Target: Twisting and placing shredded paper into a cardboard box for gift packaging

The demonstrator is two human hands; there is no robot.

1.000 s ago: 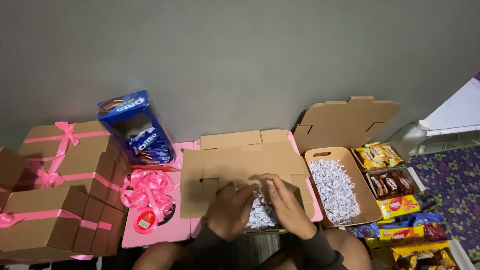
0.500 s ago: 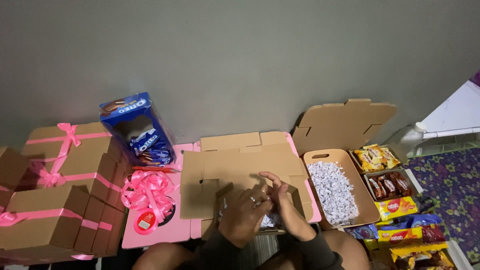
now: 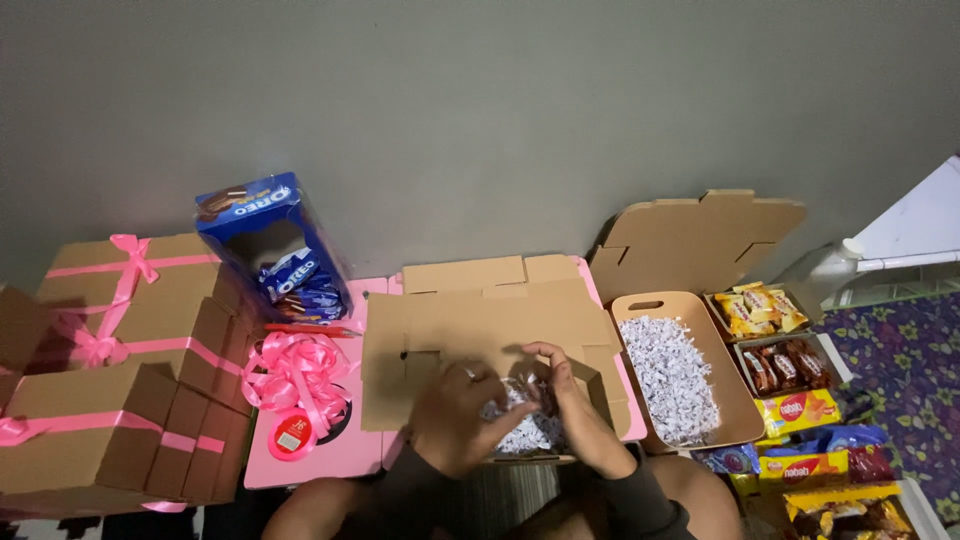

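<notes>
Head view: my two hands meet directly below me, inside the open brown cardboard mailer box (image 3: 480, 330) that lies on the pink low table (image 3: 330, 455). My left hand (image 3: 462, 418) is curled, back up, its fingers bent down into the white shredded-paper filling (image 3: 525, 432) at the bottom of that box; I take it to be pinching or pressing the shreds, though the fingertips are hidden and I cannot tell for sure. My right hand (image 3: 562, 385) is just beside it, touching or nearly touching, thumb and forefinger drawn together on something small and dark at the top of the shreds; the view is too blurred for me to name it.

The filling sits right under both hands, between them and my knees, so neither arm has to reach. The box's long axis runs left to right across me, its lid flap lying flat away from me toward the grey wall.

The tan tray of loose white paper shreds (image 3: 672, 375) lies just to my right, touching the box's edge, nearer my right hand. The blue biscuit carton (image 3: 268, 240) and the pink ribbon bows (image 3: 298, 368) lie to my left, nearer my left hand.
</notes>
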